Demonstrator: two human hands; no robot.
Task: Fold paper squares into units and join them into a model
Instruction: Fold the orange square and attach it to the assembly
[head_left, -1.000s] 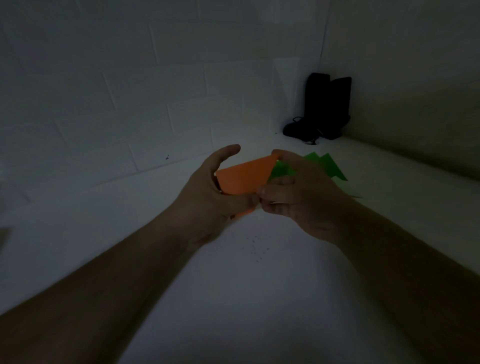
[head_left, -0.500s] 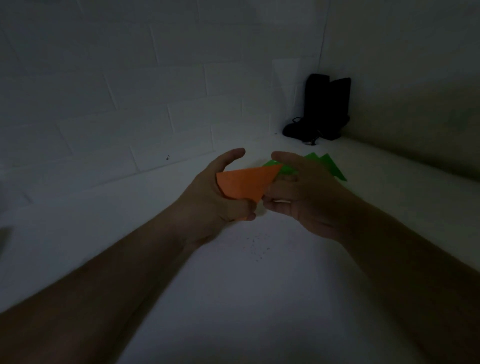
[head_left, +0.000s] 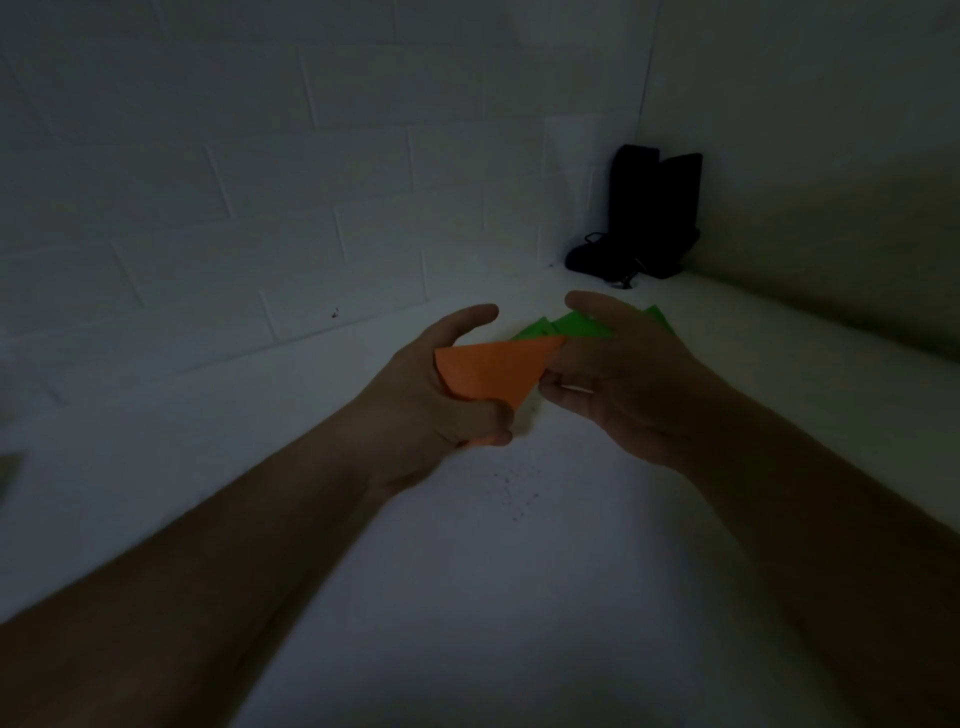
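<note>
In dim light, my left hand (head_left: 436, 395) grips a folded orange paper unit (head_left: 493, 371) above the white surface, its thumb curled over the lower edge and its forefinger raised behind. The unit's pointed tip faces right and meets the fingers of my right hand (head_left: 628, 384). That hand's thumb is lifted clear of the paper and its fingers are loosely bent. Folded green paper pieces (head_left: 576, 325) lie on the surface behind my right hand, partly hidden by it.
A black object (head_left: 649, 208) with a cord stands in the far corner where the white brick wall (head_left: 260, 182) meets the side wall. Small dark specks (head_left: 514, 488) dot the white surface (head_left: 519, 597) below my hands. A dim shape (head_left: 8, 467) shows at the left edge.
My right hand has released its pinch on the orange unit's right side and lifted its thumb. My left hand has turned the unit so its tip points right.
</note>
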